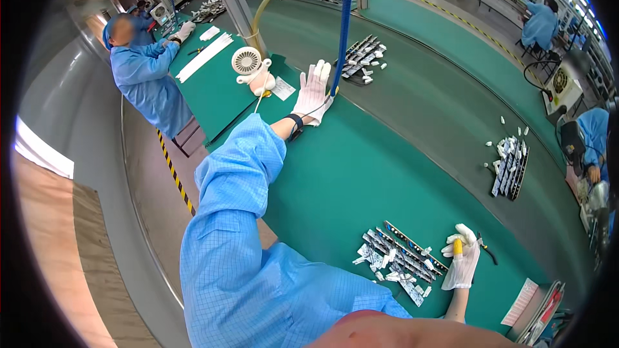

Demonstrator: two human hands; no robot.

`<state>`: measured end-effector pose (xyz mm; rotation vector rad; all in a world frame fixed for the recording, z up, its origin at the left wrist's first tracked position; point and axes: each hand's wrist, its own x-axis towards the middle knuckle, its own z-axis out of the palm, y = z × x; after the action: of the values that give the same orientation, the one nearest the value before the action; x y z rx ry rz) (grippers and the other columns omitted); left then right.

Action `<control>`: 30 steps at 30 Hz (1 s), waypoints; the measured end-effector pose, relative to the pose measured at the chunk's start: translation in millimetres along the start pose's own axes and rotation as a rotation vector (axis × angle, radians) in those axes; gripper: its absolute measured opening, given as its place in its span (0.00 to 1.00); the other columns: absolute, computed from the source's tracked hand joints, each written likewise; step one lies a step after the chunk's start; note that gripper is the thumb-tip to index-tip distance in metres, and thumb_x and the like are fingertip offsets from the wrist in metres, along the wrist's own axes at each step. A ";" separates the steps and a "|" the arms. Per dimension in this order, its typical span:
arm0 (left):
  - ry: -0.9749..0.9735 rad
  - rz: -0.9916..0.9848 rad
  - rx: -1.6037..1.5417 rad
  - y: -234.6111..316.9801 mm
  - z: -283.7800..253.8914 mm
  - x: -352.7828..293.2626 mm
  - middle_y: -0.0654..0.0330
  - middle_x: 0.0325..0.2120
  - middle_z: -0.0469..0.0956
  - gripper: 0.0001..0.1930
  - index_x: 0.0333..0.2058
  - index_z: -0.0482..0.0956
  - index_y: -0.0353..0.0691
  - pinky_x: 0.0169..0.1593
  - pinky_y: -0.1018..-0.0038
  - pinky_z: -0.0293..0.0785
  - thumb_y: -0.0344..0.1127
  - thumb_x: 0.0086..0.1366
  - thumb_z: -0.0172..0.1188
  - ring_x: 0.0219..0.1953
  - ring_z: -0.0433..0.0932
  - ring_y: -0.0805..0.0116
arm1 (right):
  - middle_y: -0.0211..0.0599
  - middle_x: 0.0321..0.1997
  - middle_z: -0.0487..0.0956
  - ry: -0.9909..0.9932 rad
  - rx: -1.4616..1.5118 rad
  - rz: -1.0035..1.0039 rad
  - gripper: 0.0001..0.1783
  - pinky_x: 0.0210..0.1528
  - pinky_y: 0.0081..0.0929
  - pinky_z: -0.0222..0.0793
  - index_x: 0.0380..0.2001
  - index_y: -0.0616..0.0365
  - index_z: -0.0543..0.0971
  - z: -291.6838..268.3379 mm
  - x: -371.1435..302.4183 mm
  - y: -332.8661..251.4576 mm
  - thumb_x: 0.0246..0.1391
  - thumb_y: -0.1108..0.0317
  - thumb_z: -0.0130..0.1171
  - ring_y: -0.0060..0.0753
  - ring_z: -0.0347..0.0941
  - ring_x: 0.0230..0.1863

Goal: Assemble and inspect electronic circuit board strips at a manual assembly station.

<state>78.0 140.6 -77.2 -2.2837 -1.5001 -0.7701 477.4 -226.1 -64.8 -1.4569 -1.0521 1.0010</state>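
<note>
Green bench (335, 180) bore the strips (403, 254) just beside the curled right hand (461, 259) (could not tell if gripping anything), pliers (488, 252) near, presumably for easy reach, while the left hand (314, 93) lay open by the hose (346, 19), perhaps as a brace.

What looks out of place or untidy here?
Small white pieces lie scattered around the rightmost strip bundle on the belt, as if spilled. On the green bench, the pile beside the right hand looks jumbled, its strips at different angles.
</note>
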 end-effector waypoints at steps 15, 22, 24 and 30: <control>-0.065 -0.002 -0.078 17.2 -12.1 -2.7 0.49 0.63 0.54 0.38 0.64 0.50 0.40 0.65 0.49 0.44 0.35 0.54 0.53 0.66 0.50 0.48 | 0.35 0.31 0.76 0.008 -0.018 0.000 0.22 0.23 0.13 0.68 0.52 0.64 0.69 -13.6 -3.9 -0.8 0.60 0.61 0.53 0.18 0.71 0.21; -0.092 0.066 0.057 15.0 -3.7 -4.2 0.48 0.65 0.47 0.44 0.65 0.46 0.36 0.65 0.49 0.45 0.42 0.54 0.58 0.67 0.48 0.48 | 0.35 0.31 0.76 0.005 -0.028 0.002 0.20 0.23 0.13 0.68 0.52 0.64 0.69 -20.4 -5.9 0.0 0.60 0.63 0.52 0.18 0.71 0.22; -0.118 0.065 0.064 17.5 -6.2 -5.0 0.49 0.65 0.47 0.44 0.65 0.46 0.37 0.65 0.50 0.45 0.42 0.54 0.59 0.66 0.49 0.48 | 0.34 0.31 0.76 0.012 -0.027 0.005 0.20 0.23 0.13 0.68 0.52 0.64 0.69 -21.4 -6.7 -0.7 0.60 0.63 0.52 0.18 0.72 0.22; -0.094 -0.007 0.035 26.3 -5.3 -2.9 0.49 0.64 0.51 0.41 0.64 0.49 0.38 0.65 0.51 0.46 0.43 0.56 0.57 0.66 0.50 0.48 | 0.34 0.30 0.76 0.015 -0.008 0.000 0.20 0.23 0.12 0.68 0.52 0.64 0.69 -27.2 -8.5 2.0 0.60 0.63 0.52 0.18 0.71 0.21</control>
<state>99.7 124.9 -73.5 -2.3187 -1.5507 -0.6414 501.4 -241.5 -63.0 -1.4688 -1.0461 0.9853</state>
